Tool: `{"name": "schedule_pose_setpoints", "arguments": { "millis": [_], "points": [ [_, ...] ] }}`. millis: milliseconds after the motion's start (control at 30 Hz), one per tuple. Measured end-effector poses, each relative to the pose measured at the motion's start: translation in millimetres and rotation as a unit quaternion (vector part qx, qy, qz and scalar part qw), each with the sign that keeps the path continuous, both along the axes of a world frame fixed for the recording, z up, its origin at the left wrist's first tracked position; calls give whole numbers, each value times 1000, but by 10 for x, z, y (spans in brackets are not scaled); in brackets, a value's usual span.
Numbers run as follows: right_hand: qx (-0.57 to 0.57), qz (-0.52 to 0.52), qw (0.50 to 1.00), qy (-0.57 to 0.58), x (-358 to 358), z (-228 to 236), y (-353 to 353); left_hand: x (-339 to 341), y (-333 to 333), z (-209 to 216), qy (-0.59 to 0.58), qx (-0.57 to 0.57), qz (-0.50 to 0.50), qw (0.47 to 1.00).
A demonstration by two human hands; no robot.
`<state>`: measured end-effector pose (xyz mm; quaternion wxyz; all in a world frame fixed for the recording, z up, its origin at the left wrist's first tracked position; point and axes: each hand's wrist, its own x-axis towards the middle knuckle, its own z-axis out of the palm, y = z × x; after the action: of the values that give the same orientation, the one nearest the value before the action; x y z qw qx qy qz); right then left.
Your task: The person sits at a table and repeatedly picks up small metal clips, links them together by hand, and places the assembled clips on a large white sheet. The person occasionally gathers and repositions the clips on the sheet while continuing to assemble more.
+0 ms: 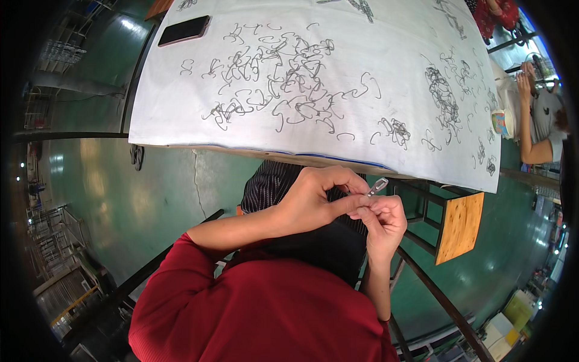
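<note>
My left hand is closed in a pinch on a small silver metal piece, whose slotted end sticks up past the fingertips. Right against it, my right hand has its thumb and fingers pressed together at the lower end of that piece; what these fingers grip is hidden. Both hands meet above my lap, just off the table's near edge. Many thin, curved grey wire hooks lie scattered over the white-covered table beyond them.
A dark phone lies at the table's far left. More hooks form a heap on the right, with a small pile nearer. A wooden stool stands right of my hands. Another person's arm and a tub are at the right.
</note>
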<state>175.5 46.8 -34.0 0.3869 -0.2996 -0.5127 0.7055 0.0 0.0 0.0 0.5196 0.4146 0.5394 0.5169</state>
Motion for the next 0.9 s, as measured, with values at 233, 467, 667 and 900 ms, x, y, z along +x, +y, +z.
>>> {"name": "schedule_pose_setpoints", "arguments": {
  "millis": [233, 467, 667, 900],
  "points": [
    [25, -12, 998, -50, -23, -79, -29, 22, -33, -206, 93, 158, 55, 982],
    [60, 43, 991, -110, -32, 0, 511, -39, -82, -396, 145, 235, 85, 957],
    [176, 206, 924, -268, -1190, -88, 991, -81, -155, -592, 114, 233, 83, 962],
    [419, 246, 785, -385, -2297, -387, 1204, -126, -241, -748, 129, 233, 107, 958]
  ]
}}
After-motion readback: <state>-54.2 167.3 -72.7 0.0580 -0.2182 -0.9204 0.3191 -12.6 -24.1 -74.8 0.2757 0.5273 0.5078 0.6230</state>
